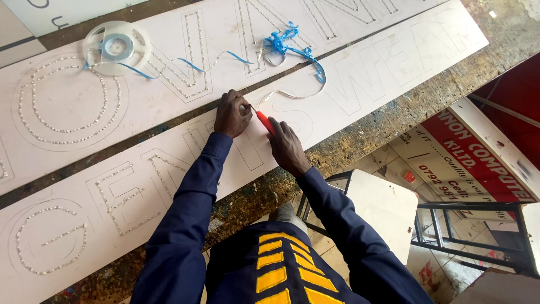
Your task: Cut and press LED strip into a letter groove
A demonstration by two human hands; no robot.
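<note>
A: White board (360, 90), long panel, letter outlines cut into it; lies slantwise on a paint-stained bench (394, 121). Entry one?

B: Yes. Entry two: red-handled tool (264, 121), thin, probably a knife or pick, though the tip is too small to tell. Right hand (287, 147) is closed around the handle, the point pressed to the board at a letter edge.

A: And the left hand (232, 114)?

B: Fingers curled tight at the tool's tip, pinching something small I cannot make out; it seems to steady the spot so the point stays on the line.

A: Entry three: silvery strip (281, 93), looping from just beside the hands up to a tangle of blue backing film (284, 44), then on to a clear reel (116, 48) resting on the second board (67, 107).

B: Slack enough to feed, I judge. Room: the near board's lower edge sits close to the bench lip; beyond it a metal stool frame (450, 225) and a red sign (478, 163) crowd the floor. Open board lies to the right of the hands.
</note>
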